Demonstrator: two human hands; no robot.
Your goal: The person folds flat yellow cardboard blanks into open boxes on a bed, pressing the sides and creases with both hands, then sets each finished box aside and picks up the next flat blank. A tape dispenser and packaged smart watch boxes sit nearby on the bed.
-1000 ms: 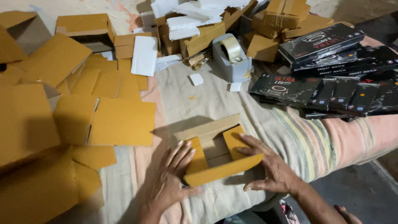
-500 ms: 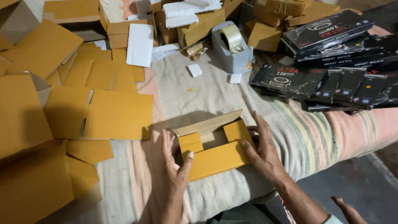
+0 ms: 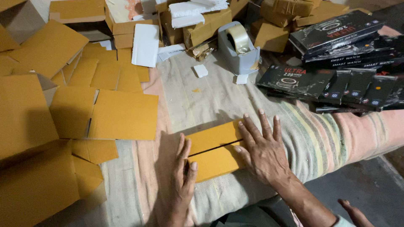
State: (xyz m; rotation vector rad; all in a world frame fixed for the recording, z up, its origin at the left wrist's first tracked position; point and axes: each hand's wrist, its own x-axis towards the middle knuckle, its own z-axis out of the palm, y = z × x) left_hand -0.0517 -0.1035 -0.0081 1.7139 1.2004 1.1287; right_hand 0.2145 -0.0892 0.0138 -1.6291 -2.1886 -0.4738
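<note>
Starting at the left, a pile of flat cardboard sheets (image 3: 109, 113) is spread over the cloth-covered table (image 3: 202, 92). Then the left hand (image 3: 182, 180) is laid flat, fingers straight, against the small cardboard box (image 3: 214, 149)'s left end. Its long axis is slanted up-right, pinned under the right hand (image 3: 263, 151)'s spread fingers; nothing gripped.

Matt tan cardboard box (image 3: 214, 149) at centre, smooth flaps; flat cardboard blanks (image 3: 122, 115) at left, same matt finish. Coarse woven striped cloth (image 3: 320, 143) beneath. Glossy black printed cartons (image 3: 336, 33) upper right. Grey plastic tape dispenser (image 3: 240, 52), shiny clear tape.
</note>
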